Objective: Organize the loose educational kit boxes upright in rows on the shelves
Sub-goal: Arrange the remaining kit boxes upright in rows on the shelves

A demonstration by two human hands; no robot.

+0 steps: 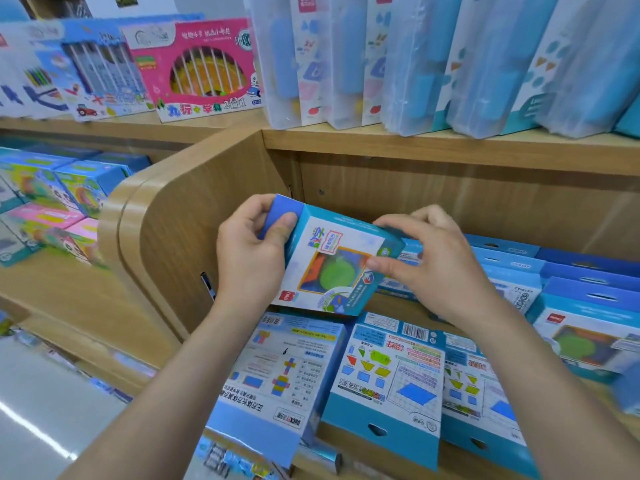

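Note:
A blue kit box (332,261) with a window showing a green disc is held tilted above the middle shelf, near its left end. My left hand (252,251) grips its top left corner, thumb on the front face. My right hand (426,261) pinches its right edge. Below them three kit boxes lie flat with their backs up: one (287,372) at the left, one (391,379) in the middle, one (481,393) at the right. Behind my right hand, more blue kit boxes (575,282) stand in rows.
A curved wooden side panel (180,237) closes the shelf on the left. The shelf above (450,147) carries clear blue plastic cases (485,64) and a pink abacus box (204,71). Colourful boxes (59,199) fill the unit to the left. The floor (41,410) lies lower left.

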